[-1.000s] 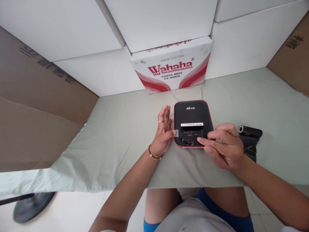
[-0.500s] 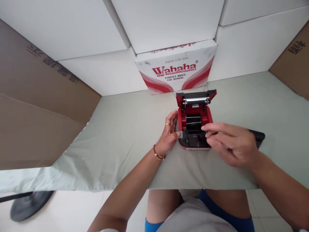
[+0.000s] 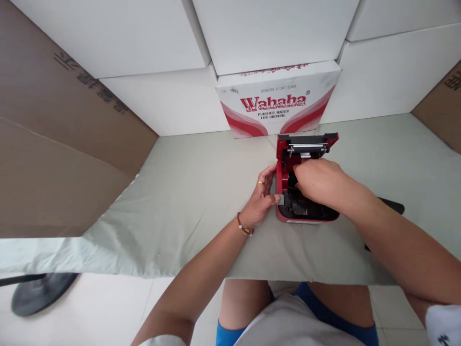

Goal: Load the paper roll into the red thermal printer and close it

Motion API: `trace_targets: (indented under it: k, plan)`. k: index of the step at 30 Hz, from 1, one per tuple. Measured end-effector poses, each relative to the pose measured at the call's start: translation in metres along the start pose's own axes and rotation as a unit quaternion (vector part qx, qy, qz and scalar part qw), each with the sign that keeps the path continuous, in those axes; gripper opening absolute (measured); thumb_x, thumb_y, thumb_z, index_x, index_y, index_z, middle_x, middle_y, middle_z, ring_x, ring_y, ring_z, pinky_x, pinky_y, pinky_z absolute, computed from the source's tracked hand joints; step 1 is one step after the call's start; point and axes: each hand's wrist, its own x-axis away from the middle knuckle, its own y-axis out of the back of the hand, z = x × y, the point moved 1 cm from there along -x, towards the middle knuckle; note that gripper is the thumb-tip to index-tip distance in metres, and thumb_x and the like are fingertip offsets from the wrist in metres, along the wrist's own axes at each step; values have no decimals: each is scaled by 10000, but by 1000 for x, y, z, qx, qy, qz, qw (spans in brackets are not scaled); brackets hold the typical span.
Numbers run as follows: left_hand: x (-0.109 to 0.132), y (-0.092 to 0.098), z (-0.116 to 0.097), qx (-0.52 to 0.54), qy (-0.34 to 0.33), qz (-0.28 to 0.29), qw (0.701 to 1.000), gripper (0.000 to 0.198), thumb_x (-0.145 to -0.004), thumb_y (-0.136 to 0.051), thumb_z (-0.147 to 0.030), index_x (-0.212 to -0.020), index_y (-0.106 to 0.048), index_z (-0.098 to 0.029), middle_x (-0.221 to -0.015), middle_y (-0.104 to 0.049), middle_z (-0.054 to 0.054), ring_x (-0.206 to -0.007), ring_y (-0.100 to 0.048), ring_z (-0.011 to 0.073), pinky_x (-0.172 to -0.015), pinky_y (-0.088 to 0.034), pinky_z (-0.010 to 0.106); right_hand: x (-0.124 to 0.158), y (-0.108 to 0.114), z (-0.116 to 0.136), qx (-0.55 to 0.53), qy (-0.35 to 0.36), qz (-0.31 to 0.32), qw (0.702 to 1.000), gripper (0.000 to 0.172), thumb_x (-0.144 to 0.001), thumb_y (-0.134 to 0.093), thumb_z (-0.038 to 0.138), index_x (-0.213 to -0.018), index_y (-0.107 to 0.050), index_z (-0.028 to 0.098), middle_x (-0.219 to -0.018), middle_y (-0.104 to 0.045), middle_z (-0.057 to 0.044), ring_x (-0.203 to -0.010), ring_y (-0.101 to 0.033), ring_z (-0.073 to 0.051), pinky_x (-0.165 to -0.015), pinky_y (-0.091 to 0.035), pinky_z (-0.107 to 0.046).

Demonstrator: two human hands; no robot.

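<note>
A small red and black label printer stands on the cloth-covered table, its lid raised. My left hand grips the printer's left side, thumb on a grey tab at the front corner and fingers along the outer wall. Inside the open compartment is my right hand, its fingers curled and pointing down. The back of that hand covers its fingertips and most of the black roll area, so what they touch or hold is hidden.
A white and red Wahaha water carton stands behind the printer against stacked white boxes. Brown cartons flank the table at left and right. A black object lies partly under my right forearm.
My right hand has moved from the printer's right front edge into its compartment, fingers turned down. My left hand keeps its hold. The whole view has shifted slightly.
</note>
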Motion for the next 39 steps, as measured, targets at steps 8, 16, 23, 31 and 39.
trace_targets:
  k: [8, 16, 23, 31, 39]
  plan:
    - [-3, -2, 3, -5, -17, -9, 1000, 919, -873, -834, -650, -1643, -430, -352, -1810, -440, 112, -1717, -394, 329, -1401, -351, 573, 3, 9, 7, 13, -32, 13, 999, 269, -954, -684, 236, -1193, -798, 190, -1002, -851, -207, -885, -816, -385, -728, -594, -446]
    - [-3, -5, -1, 33, 6, -8, 999, 907, -829, -871, -594, -1605, -471, -349, -1783, -474, 98, -1708, -392, 333, -1407, -311, 567, 22, 18, 10, 56, -82, 41, 994, 329, -1014, -641, 286, -1317, -747, 217, -1113, -857, -172, -1025, -823, -380, -723, -549, -400]
    - [-3, -12, -15, 111, 52, -36, 992, 893, -749, -936, -522, -1527, -534, -346, -1747, -501, 67, -1717, -346, 342, -1442, -196, 547, 20, 11, 9, 42, -102, 37, 993, 347, -1036, -598, 281, -1341, -750, 213, -1136, -854, -183, -1058, -819, -400, -730, -520, -401]
    - [-4, -12, -13, 108, 54, -35, 992, 898, -741, -943, -537, -1517, -532, -351, -1749, -492, 66, -1718, -335, 342, -1442, -175, 557, 25, 7, 8, -15, -134, -24, 991, 399, -1101, -531, 325, -1432, -737, 236, -1247, -848, -148, -1089, -807, -388, -765, -512, -420]
    - [-3, -12, -13, 102, 55, -25, 993, 895, -761, -927, -536, -1537, -515, -363, -1779, -462, 62, -1732, -314, 335, -1446, -165, 560, 66, 11, -11, -331, -83, -134, 930, 353, -1002, -684, 486, -1249, -822, 275, -908, -842, -35, -716, -758, -245, -677, -579, -373]
